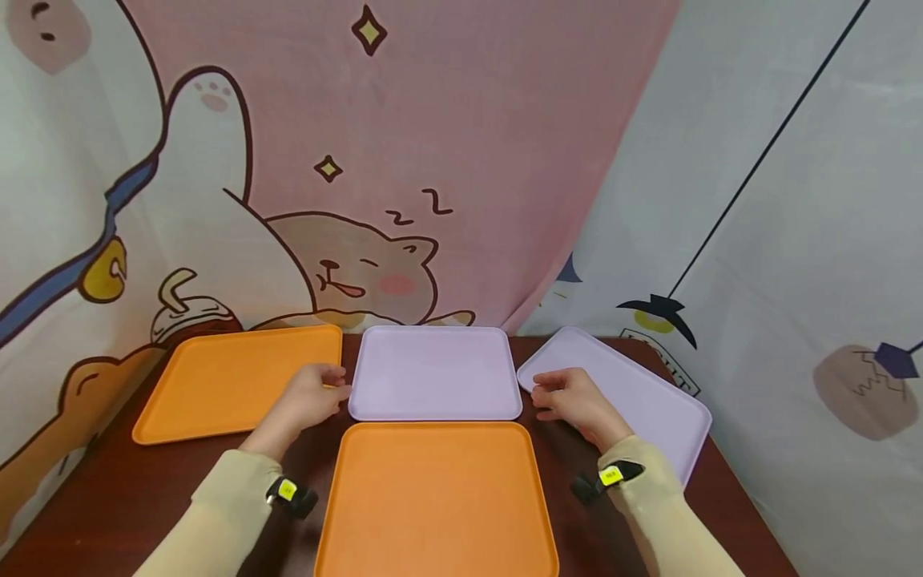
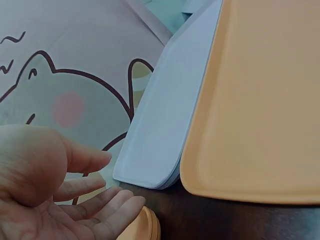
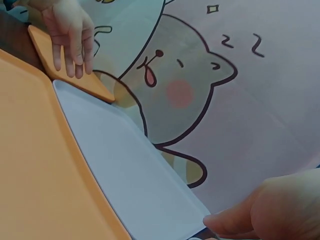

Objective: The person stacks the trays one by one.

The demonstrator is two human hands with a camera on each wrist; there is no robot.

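With both hands open and holding nothing, the left hand (image 1: 312, 398) and right hand (image 1: 570, 398) flanked the central lilac tray (image 1: 435, 373), best gripped evenly at both side rims.

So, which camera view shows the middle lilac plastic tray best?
The head view: the rectangular lilac plastic tray appears whole between both hands. The left wrist view shows one corner; the right wrist view shows its long side.
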